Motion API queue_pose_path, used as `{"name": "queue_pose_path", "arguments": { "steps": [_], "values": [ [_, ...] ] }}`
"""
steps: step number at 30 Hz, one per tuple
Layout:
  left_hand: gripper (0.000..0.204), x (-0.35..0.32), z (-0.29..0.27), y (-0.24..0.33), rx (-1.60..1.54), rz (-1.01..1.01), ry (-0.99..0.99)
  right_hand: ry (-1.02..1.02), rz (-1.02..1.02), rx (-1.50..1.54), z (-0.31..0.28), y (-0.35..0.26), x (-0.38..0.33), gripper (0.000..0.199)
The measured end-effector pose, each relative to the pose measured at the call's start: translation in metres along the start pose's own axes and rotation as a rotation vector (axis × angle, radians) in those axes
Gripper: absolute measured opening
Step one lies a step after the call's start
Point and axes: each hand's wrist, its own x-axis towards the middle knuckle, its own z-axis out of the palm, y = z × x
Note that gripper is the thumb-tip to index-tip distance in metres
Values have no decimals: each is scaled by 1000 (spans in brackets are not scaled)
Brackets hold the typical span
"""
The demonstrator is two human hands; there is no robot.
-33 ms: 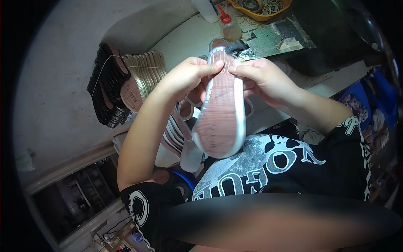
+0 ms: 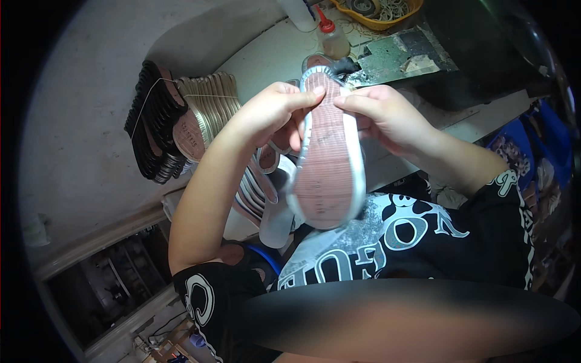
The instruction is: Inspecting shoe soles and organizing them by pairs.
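Centre of frame: a shoe is held sole-up, its reddish tread ringed by a pale rim. The left hand is closed around its left edge near the toe; the right hand is clamped on the right edge, fingertips pressed at the rim. Left of centre lies a bundle of insoles. At the top edge, a bottle stands on the table.

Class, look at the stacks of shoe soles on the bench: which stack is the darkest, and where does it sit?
The black stack, farthest left. Beside it lies a tan stack, and white soles lie under the left hand.
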Motion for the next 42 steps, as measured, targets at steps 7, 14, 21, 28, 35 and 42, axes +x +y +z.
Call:
{"name": "queue_pose_path", "arguments": {
  "steps": [7,14,21,28,35,42],
  "values": [
    [53,4,-2,4,-23,-10,77,-131,220,-179,5,-2,-48,24],
    [53,26,-27,8,177,56,165,26,29,-147,7,22,-47,23],
    [56,35,-38,-8,-60,224,289,90,-31,16,7,17,-11,22],
    [60,17,-2,-28,-337,402,137,121,-30,142,20,14,-4,27],
    [57,15,-3,-24,-405,284,197,-21,142,11,26,22,-20,29],
    [83,33,-25,-18,0,394,482,36,59,120,22,19,-10,27]
  ]
}}
